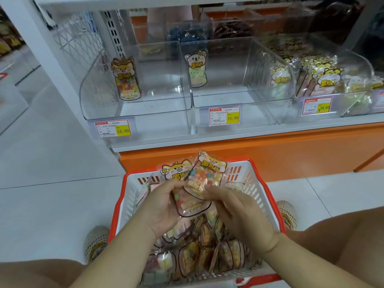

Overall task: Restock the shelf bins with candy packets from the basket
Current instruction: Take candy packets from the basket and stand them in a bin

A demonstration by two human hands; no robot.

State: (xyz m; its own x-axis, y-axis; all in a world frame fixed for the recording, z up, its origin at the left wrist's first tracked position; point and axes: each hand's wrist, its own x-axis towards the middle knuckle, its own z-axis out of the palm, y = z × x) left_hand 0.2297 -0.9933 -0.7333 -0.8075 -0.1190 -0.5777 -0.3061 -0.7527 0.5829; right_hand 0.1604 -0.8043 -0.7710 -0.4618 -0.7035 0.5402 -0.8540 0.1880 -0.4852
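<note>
Above the white basket with a red rim [268, 196], my left hand [160, 204] grips a candy packet with a yellow cat print [176, 175]. A second, overlapping packet [205, 175] is pinched by my right hand [239, 210]. Several more candy packets [207, 252] lie in the basket beneath my hands. On the shelf stand clear bins: the left bin [104, 90] holds one upright packet [126, 80], and the middle bin [239, 75] has one koala-print packet [197, 69].
The right bin [353, 96] is full of packets. Price tags [113, 129] reading 16.80 hang on the shelf's front edge. An orange base panel [270, 154] runs under the shelf. My knees and shoes flank the basket on the white tiled floor [52, 183].
</note>
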